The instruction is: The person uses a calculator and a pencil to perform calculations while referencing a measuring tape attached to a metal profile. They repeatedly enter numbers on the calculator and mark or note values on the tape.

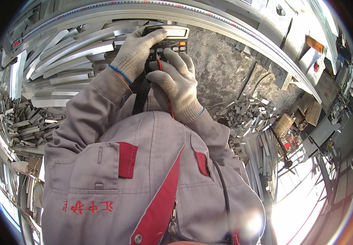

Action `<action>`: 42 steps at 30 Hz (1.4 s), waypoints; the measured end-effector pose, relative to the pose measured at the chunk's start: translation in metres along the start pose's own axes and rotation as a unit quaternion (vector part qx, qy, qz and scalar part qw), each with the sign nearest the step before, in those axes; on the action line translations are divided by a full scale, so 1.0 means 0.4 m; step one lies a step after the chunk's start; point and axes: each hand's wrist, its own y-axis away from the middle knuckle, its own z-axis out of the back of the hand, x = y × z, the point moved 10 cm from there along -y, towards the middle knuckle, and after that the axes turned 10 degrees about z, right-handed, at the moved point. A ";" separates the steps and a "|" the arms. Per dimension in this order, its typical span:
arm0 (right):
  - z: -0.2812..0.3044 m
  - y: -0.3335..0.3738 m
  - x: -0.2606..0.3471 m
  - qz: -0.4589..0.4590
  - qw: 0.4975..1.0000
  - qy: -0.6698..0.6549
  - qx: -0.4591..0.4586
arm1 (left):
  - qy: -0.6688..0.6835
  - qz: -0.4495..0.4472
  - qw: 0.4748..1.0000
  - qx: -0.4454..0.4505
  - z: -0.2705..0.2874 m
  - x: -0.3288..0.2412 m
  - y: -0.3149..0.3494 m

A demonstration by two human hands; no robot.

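Both hands wear off-white knitted gloves with blue cuffs. My left hand (135,53) grips the left side of a dark desk calculator (169,41), its thumb lying beside the grey display at the top. In my right hand (177,83) is a slim red pencil (159,64), its light pointed tip up over the calculator's lower keys. The right fingers are bent over the keypad and hide part of it. Whether a fingertip presses a key, I cannot tell.
A long metal rail with a measuring tape (178,5) arcs across the far side. Stacked silvery metal profiles (76,51) lie at the left, with short offcuts (29,122) heaped nearer. More offcuts (250,112) cover the floor at the right, beside a cardboard box (284,124).
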 end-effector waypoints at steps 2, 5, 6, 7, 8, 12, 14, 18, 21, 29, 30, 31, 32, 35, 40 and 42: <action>0.006 -0.001 0.001 0.005 1.000 -0.016 -0.021 | -0.013 0.018 1.000 -0.021 0.014 0.006 0.001; 0.019 0.006 0.003 0.010 0.999 -0.032 -0.038 | 0.010 0.005 0.999 -0.037 0.024 -0.006 0.005; 0.028 0.012 0.006 0.010 0.998 -0.039 -0.040 | 0.005 0.007 0.999 -0.044 0.028 -0.011 0.006; 0.034 0.016 0.009 0.012 0.998 -0.045 -0.042 | 0.005 0.010 0.999 -0.044 0.030 -0.019 0.006; 0.033 0.018 0.012 0.013 0.998 -0.052 -0.037 | 0.005 0.020 0.998 -0.055 0.036 -0.019 0.007; 0.015 0.025 0.025 0.014 0.999 -0.046 -0.003 | -0.023 -0.018 0.999 -0.038 0.029 -0.034 0.020; 0.012 0.029 0.030 0.017 0.999 -0.030 0.009 | -0.014 -0.002 0.999 -0.050 0.042 -0.021 0.012; 0.074 0.050 0.012 -0.003 0.998 -0.020 -0.064 | -0.013 0.000 0.998 -0.060 0.073 -0.010 -0.002; 0.125 0.084 -0.027 -0.054 0.994 0.016 -0.090 | -0.004 -0.003 0.996 -0.090 0.095 -0.002 -0.012; 0.153 0.159 -0.067 -0.104 0.989 0.013 -0.105 | -0.021 0.017 0.994 -0.110 0.089 0.016 -0.001; 0.154 0.164 -0.067 -0.105 0.989 0.009 -0.107 | -0.023 0.017 0.994 -0.105 0.082 0.016 0.001; 0.153 0.168 -0.067 -0.108 0.989 0.007 -0.106 | -0.026 0.017 0.995 -0.099 0.076 0.017 0.002; 0.152 0.170 -0.065 -0.109 0.988 0.005 -0.106 | -0.019 0.023 0.994 -0.102 0.075 0.023 0.006; 0.156 0.165 -0.066 -0.108 0.988 0.000 -0.114 | -0.002 0.032 0.993 -0.110 0.070 0.025 0.009; 0.171 0.147 -0.068 -0.109 0.986 -0.043 -0.115 | 0.000 0.035 0.994 -0.103 0.072 0.024 0.017; 0.182 0.139 -0.073 -0.113 0.986 -0.051 -0.108 | -0.005 0.039 0.994 -0.102 0.078 0.026 0.018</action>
